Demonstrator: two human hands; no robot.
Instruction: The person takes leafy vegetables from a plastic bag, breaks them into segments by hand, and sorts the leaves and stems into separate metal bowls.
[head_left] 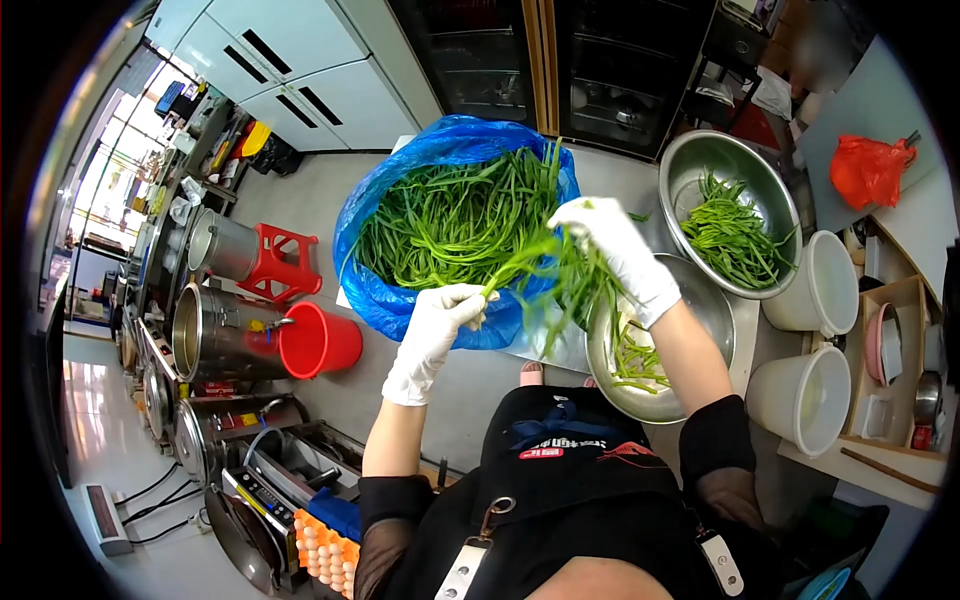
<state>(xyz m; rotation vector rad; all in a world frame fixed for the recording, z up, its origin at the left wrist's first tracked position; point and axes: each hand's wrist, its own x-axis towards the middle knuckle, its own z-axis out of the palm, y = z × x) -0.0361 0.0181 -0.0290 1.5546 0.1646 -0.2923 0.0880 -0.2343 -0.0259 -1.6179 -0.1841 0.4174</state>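
Observation:
Long green leafy stems [450, 215] fill a blue plastic bag [350, 235] with its mouth open. My left hand [440, 325], in a white glove, is closed on the stem ends of a bunch of greens [520, 262] at the bag's near edge. My right hand [615, 245], also gloved in white, is closed over the leafy part of the greens, which is blurred. Below my right hand, a metal bowl [705, 345] holds a few green pieces [637, 362]. Farther right, a larger metal bowl [690, 165] contains a pile of cut greens [732, 232].
White buckets [800, 400] stand at the right, beside wooden shelving [900, 295]. On the left are a red bucket [320, 340], a red stool [280, 262] and large metal pots [235, 335]. An egg tray [325, 555] lies at the lower left.

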